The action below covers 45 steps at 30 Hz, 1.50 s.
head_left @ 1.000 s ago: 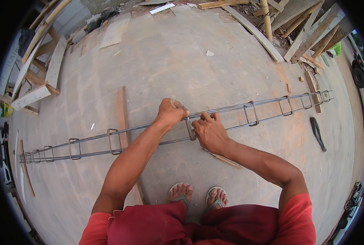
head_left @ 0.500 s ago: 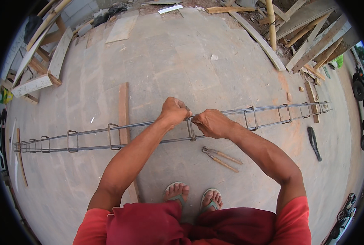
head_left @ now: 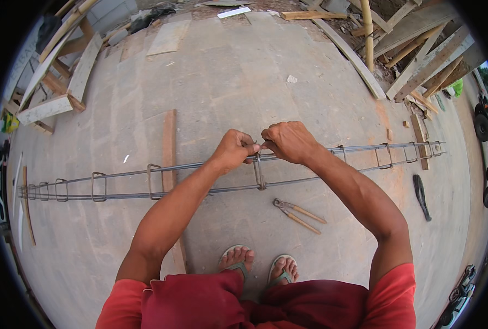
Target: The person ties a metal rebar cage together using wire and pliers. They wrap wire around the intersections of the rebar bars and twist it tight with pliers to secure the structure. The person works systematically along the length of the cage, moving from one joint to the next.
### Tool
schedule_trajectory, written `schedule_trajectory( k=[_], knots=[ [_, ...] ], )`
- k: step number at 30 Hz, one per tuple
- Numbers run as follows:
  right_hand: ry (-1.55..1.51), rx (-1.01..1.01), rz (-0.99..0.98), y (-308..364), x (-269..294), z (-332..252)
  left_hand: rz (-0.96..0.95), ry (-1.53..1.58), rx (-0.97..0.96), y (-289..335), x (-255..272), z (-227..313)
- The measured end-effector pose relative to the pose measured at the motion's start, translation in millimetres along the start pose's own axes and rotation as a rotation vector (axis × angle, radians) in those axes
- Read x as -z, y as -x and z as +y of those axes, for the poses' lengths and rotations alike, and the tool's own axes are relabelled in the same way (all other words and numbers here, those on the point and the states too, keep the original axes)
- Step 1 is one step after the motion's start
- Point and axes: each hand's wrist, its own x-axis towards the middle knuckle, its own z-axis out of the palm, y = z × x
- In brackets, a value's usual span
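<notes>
A long, narrow cage of steel reinforcing bars with square stirrups lies crosswise in front of me. My left hand pinches with thumb and forefinger at the far bars, beside the middle stirrup. Just right of it, my right hand is closed, knuckles up, a little above the same bars. The fingertips of both hands almost meet at the stirrup's far corner. Whatever they pinch is too small to make out. Pincers with long handles rest on the floor, nearer to me than the cage.
Wooden pieces lie under the cage: a beam left of centre, a short board at right and a thin strip at far left. A black strap-like thing lies at right. Timber is piled far right; a wooden frame stands far left.
My right hand has risen away from the bars and turned knuckles up. My left hand stays at the stirrup, its thumb now toward the right hand. The view has shifted slightly.
</notes>
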Motion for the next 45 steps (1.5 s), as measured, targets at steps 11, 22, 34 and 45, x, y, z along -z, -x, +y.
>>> schedule_trajectory(
  k=[11,22,34,45],
  knots=[
    [-0.098,0.109,-0.236,-41,19,-23,-0.063,-0.090,-0.073,15,4,-5],
    [-0.526,-0.094,-0.214,-43,-22,33,0.153,-0.179,-0.053,16,-17,-5],
    [-0.165,-0.024,-0.491,-22,29,-9,0.199,-0.198,-0.111,11,-15,-14],
    [0.138,0.285,0.581,5,25,-49,0.150,-0.189,-0.185,13,-2,-19]
  ],
)
